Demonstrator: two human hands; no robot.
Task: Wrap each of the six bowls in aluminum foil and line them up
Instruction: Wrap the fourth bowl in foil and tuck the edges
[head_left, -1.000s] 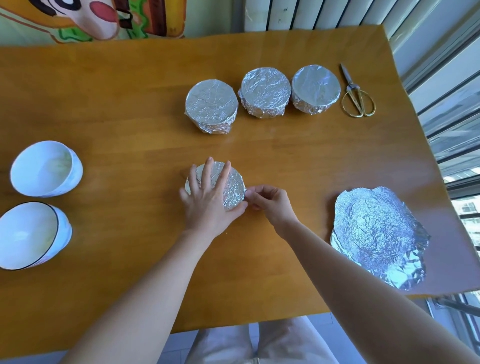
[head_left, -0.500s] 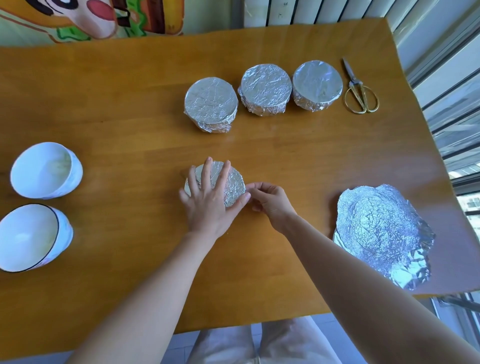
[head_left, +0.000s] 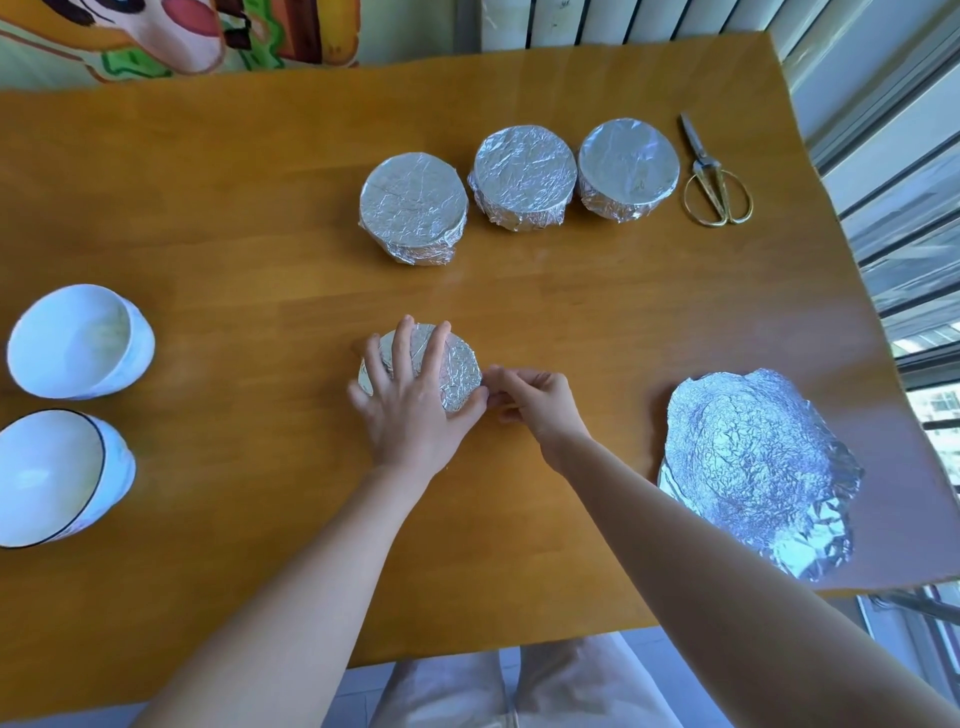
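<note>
At frame centre our left hand (head_left: 410, 415) presses flat on the foil-covered bowl (head_left: 460, 376) while our right hand (head_left: 535, 402) pinches its right rim, where we judge hard tugging could tear the wrap

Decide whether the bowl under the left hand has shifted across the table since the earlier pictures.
No. The foil-covered bowl under the left hand keeps its place directly in front of the leftmost wrapped bowl in the far row.
</note>
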